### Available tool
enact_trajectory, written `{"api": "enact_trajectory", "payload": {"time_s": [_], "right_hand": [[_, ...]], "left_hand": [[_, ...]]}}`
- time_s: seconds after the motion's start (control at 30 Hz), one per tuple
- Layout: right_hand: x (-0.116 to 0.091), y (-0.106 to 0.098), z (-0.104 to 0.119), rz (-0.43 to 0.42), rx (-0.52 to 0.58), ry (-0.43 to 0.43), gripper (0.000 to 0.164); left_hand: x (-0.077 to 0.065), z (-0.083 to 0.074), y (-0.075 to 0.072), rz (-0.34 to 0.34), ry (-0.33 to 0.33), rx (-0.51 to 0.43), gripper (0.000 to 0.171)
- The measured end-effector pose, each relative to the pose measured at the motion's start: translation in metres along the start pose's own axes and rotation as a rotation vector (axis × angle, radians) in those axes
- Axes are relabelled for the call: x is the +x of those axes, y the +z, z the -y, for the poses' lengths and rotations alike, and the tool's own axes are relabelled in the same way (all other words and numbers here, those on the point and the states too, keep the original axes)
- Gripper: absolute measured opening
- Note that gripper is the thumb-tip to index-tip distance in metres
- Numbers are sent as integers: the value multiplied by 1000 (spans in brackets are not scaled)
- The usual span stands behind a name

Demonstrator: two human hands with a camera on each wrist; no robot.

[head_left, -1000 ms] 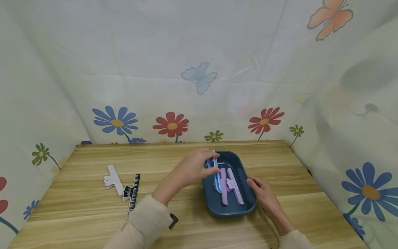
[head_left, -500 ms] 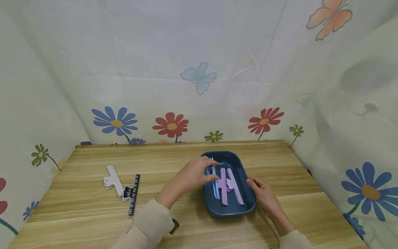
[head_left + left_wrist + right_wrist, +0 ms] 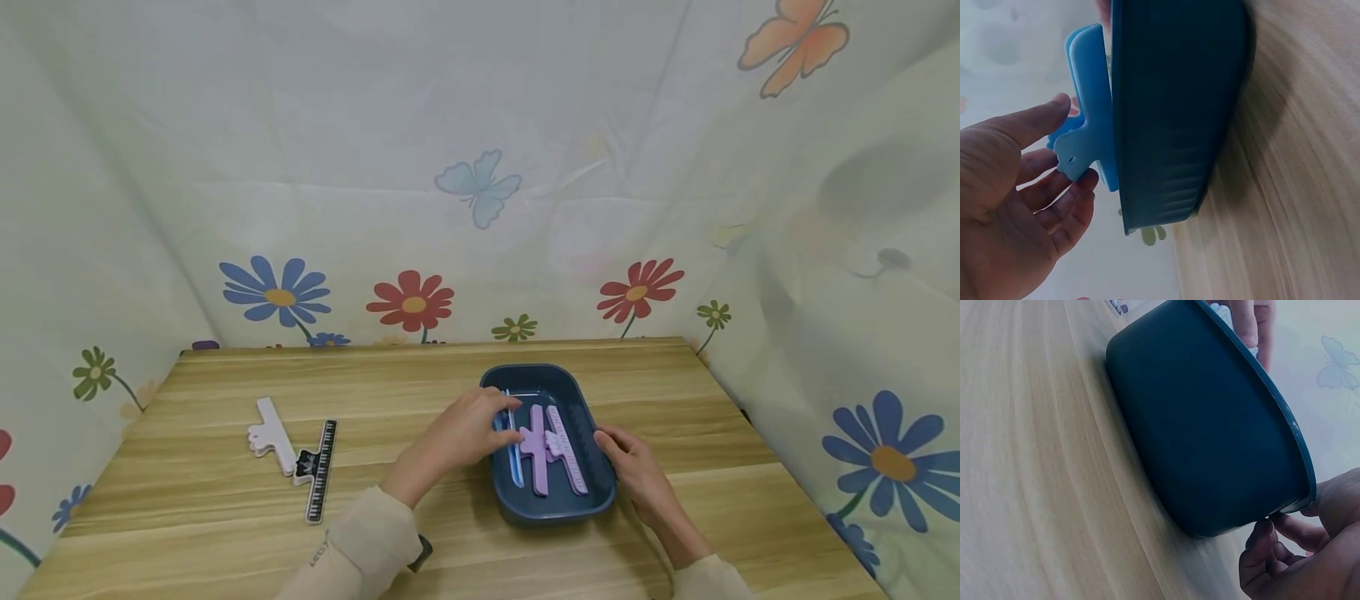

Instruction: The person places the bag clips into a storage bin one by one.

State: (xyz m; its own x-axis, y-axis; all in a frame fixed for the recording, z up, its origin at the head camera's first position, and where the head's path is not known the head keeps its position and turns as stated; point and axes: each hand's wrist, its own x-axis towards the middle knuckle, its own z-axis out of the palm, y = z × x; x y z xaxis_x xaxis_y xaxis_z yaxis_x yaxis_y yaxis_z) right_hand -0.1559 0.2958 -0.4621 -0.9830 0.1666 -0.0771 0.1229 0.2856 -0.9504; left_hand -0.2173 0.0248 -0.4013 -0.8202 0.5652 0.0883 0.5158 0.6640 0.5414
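My left hand [image 3: 468, 425] holds a blue clip [image 3: 1088, 119] by its shaped handle, thumb on one side and fingers curled at the other. The clip stands on edge inside the left wall of a dark blue plastic basin [image 3: 551, 508]; part of it is hidden behind the basin in the left wrist view. Two lilac clips, a plain one [image 3: 539, 467] and one with ruler-like marks [image 3: 572, 462], lie side by side on the basin floor. My right hand [image 3: 637, 471] grips the basin's right rim, thumb over the edge and fingers underneath.
On the wooden table [image 3: 225, 525] to the left lie a white clip [image 3: 275, 437] and a black clip with piano-key markings [image 3: 321, 475], ends close together. A flower-printed curtain [image 3: 360, 192] encloses the table at the back and sides.
My left hand has lowered the blue clip and moved it left, from over the lilac clips to beside the basin's left wall. The right hand stays on the rim.
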Motion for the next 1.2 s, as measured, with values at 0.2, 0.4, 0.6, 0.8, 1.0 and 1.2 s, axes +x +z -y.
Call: {"api": "enact_trajectory", "payload": {"time_s": [0.2,0.4,0.6,0.8,1.0,1.2], "right_hand": [[0,0,0,-3,-13,-1,44],[0,0,0,-3,-9,2,44],[0,0,0,-3,-4,5,42],[1,0,0,-7,-4,13,42],[0,0,0,-2,7,10,42],[0,0,0,-3,8,14,42]], "left_hand": [[1,2,5,9,-2,18,50],[1,6,9,13,-6,33,50],[1,9,13,18,-8,38,50],[1,11,14,26,-7,42,50],[1,12,15,13,-8,43,49],[1,12,15,9,-5,47,48]]}}
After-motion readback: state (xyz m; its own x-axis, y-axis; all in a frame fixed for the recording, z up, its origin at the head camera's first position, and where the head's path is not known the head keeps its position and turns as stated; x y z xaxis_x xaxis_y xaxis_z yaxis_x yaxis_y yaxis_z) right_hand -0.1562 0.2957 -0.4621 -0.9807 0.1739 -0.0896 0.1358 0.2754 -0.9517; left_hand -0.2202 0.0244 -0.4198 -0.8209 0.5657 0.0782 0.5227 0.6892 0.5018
